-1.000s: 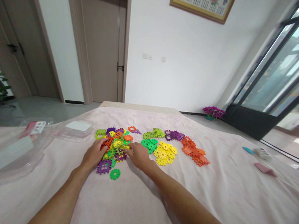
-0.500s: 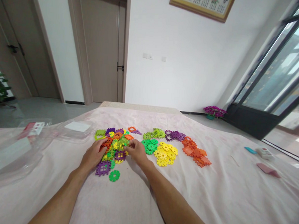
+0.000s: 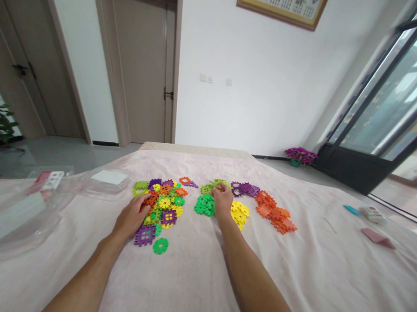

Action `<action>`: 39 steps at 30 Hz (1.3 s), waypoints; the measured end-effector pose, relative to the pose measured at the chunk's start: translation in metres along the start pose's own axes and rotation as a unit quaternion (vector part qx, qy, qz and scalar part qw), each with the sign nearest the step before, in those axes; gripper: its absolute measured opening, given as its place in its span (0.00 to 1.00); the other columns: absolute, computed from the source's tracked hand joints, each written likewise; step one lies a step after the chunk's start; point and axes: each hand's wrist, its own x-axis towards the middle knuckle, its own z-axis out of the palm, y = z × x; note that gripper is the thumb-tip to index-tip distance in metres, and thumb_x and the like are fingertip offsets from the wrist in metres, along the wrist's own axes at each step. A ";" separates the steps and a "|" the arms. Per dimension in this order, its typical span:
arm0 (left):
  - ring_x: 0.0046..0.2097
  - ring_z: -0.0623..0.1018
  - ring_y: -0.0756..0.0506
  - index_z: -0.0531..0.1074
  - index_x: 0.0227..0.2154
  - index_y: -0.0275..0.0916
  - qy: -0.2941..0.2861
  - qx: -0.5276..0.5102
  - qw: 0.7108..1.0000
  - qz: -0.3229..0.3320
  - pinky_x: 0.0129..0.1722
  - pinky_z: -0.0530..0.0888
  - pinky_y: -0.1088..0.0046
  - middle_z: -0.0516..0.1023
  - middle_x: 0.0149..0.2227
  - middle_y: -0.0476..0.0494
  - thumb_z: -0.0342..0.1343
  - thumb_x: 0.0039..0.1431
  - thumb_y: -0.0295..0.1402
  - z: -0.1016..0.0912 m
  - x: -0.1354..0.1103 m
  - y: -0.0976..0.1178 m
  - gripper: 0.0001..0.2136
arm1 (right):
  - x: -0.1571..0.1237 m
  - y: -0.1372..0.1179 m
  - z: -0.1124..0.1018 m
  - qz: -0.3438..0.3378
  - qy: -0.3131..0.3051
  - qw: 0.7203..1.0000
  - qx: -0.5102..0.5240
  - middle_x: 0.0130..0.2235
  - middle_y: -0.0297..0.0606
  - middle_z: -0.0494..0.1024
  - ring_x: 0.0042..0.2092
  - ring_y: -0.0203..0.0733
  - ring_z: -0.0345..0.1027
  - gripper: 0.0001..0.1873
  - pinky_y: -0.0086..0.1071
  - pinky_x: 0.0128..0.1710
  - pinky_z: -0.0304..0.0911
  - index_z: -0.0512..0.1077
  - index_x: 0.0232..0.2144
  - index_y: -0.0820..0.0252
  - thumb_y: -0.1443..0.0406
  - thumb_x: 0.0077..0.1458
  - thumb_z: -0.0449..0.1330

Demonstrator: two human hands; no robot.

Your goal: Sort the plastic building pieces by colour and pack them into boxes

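Observation:
My left hand (image 3: 131,217) is at the left side of the mixed heap of plastic interlocking pieces (image 3: 164,203), its thumb and fingers around an orange square piece (image 3: 151,199). My right hand (image 3: 223,199) is over the lime-green pile (image 3: 206,189), fingers pinched together. A lime-green piece seems to be at its fingertips, partly hidden. Beside that hand are a pile of green flower-shaped discs (image 3: 204,205) and a pile of yellow discs (image 3: 240,214), partly covered by the hand. A purple square piece (image 3: 144,235) and a single green disc (image 3: 161,246) lie at the heap's near edge.
Purple pieces (image 3: 246,189) and orange pieces (image 3: 276,213) form piles farther right. Clear plastic containers (image 3: 19,220) stand at the left on the pink cloth (image 3: 195,281). A blue item (image 3: 351,210), a small white box (image 3: 372,214) and a pink folded piece (image 3: 378,238) lie far right.
My right hand has moved right, from the mixed heap to the lime-green pile. My left hand stays at the heap with the orange piece.

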 end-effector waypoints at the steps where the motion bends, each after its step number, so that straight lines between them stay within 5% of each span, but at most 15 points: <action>1: 0.60 0.70 0.41 0.66 0.59 0.43 -0.002 0.001 1.000 -0.001 0.61 0.65 0.62 0.69 0.61 0.44 0.45 0.62 0.41 0.000 0.000 0.000 0.23 | -0.003 -0.001 0.000 -0.009 0.001 0.999 -0.040 0.39 0.41 0.78 0.34 0.40 0.73 0.23 0.34 0.38 0.69 0.70 0.49 0.65 0.64 0.50 0.55; 4: 0.60 0.70 0.41 0.66 0.59 0.43 -0.006 0.001 1.000 -0.001 0.62 0.64 0.61 0.69 0.61 0.43 0.45 0.63 0.41 0.000 0.000 0.000 0.23 | -0.022 -0.011 0.005 -0.089 -0.059 0.983 -0.148 0.42 0.41 0.79 0.45 0.44 0.71 0.17 0.38 0.50 0.64 0.74 0.45 0.60 0.68 0.53 0.54; 8: 0.60 0.70 0.41 0.67 0.58 0.44 0.002 -0.005 1.000 0.004 0.62 0.64 0.61 0.69 0.61 0.44 0.46 0.62 0.40 -0.001 -0.001 0.002 0.23 | -0.054 -0.030 0.019 -0.246 -0.193 0.911 -0.269 0.51 0.42 0.76 0.55 0.48 0.63 0.19 0.42 0.58 0.56 0.73 0.51 0.55 0.69 0.57 0.56; 14: 0.60 0.70 0.41 0.67 0.58 0.44 0.000 -0.001 1.000 0.003 0.61 0.65 0.61 0.69 0.61 0.44 0.46 0.62 0.40 -0.001 0.000 0.002 0.23 | -0.068 -0.035 0.040 -0.303 -0.263 0.841 -0.364 0.65 0.41 0.63 0.66 0.49 0.48 0.28 0.44 0.62 0.48 0.61 0.63 0.54 0.71 0.61 0.51; 20: 0.61 0.70 0.41 0.67 0.58 0.43 -0.002 -0.005 1.000 0.006 0.62 0.65 0.60 0.69 0.61 0.43 0.46 0.62 0.40 0.001 0.001 0.001 0.22 | -0.059 -0.033 0.050 -0.281 -0.297 0.823 -0.395 0.51 0.45 0.76 0.53 0.48 0.66 0.23 0.38 0.51 0.59 0.65 0.59 0.56 0.71 0.63 0.50; 24: 0.61 0.70 0.41 0.68 0.57 0.42 -0.002 -0.011 1.000 0.012 0.62 0.64 0.61 0.69 0.61 0.43 0.46 0.62 0.41 -0.001 0.000 0.003 0.22 | -0.056 -0.036 0.048 -0.286 -0.276 0.817 -0.417 0.45 0.45 0.77 0.47 0.47 0.68 0.20 0.36 0.45 0.60 0.68 0.56 0.55 0.70 0.64 0.50; 27: 0.60 0.70 0.41 0.67 0.57 0.42 -0.002 -0.016 1.000 0.010 0.62 0.65 0.61 0.69 0.60 0.43 0.46 0.62 0.41 -0.002 -0.001 0.004 0.22 | -0.055 -0.036 0.044 -0.287 -0.263 0.831 -0.398 0.44 0.43 0.77 0.47 0.45 0.68 0.17 0.34 0.45 0.60 0.71 0.52 0.54 0.68 0.64 0.51; 34: 0.59 0.71 0.41 0.69 0.56 0.42 0.010 -0.023 1.000 0.012 0.61 0.66 0.62 0.72 0.59 0.43 0.48 0.61 0.41 -0.002 0.000 0.004 0.22 | -0.026 -0.032 0.013 -0.166 -0.084 0.961 -0.203 0.46 0.42 0.78 0.46 0.41 0.70 0.18 0.31 0.48 0.62 0.73 0.50 0.59 0.66 0.60 0.51; 39: 0.59 0.72 0.41 0.71 0.54 0.42 0.015 -0.026 1.000 0.010 0.61 0.65 0.62 0.73 0.57 0.43 0.48 0.61 0.41 -0.005 -0.001 0.007 0.21 | 0.015 -0.021 -0.036 -0.041 0.013 0.986 -0.163 0.43 0.44 0.80 0.42 0.44 0.72 0.23 0.33 0.45 0.64 0.75 0.51 0.63 0.64 0.55 0.52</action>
